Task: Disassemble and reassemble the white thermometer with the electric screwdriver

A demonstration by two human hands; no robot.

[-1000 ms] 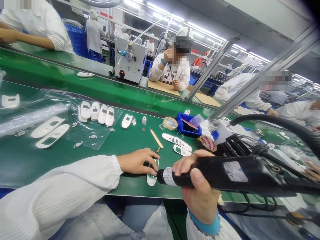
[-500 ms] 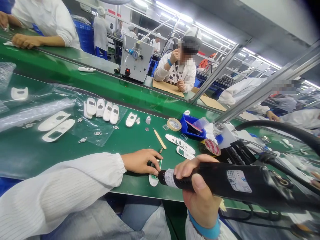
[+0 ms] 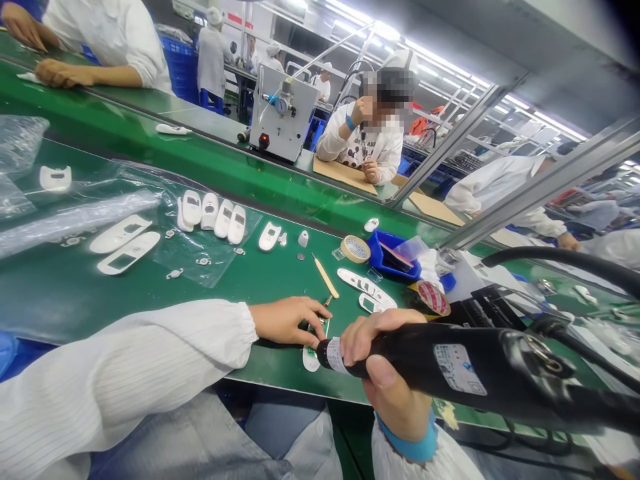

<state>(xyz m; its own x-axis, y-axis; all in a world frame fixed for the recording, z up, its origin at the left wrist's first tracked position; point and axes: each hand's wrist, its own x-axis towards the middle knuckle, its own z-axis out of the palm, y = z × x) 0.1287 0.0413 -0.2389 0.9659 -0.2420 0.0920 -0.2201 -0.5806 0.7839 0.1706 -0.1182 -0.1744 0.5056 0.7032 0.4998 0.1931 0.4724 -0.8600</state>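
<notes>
My right hand [image 3: 395,367] is wrapped round a black electric screwdriver [image 3: 455,363], which lies nearly level with its nose to the left. That nose is right over a green circuit board [image 3: 313,347] in a white plastic shell [image 3: 311,361] near the front edge of the bench. My left hand [image 3: 290,321] grips the board and shell, thumb and fingers at its sides. The screwdriver's bit and the spot it meets are hidden. Just beyond the fingers lies a tool with a cream handle [image 3: 327,278].
White shell parts [image 3: 129,253] lie at left, beside a clear plastic bag [image 3: 187,267] with several small pieces. A tape roll [image 3: 355,249] and a blue bin [image 3: 395,255] stand at right. Black cable [image 3: 555,253] arcs from the right. A co-worker [image 3: 367,143] sits across the line.
My view has shifted slightly, so the bench scene sits a little farther right. Both hands keep their hold, and the screwdriver stays at the board with its rear end tipped slightly differently.
</notes>
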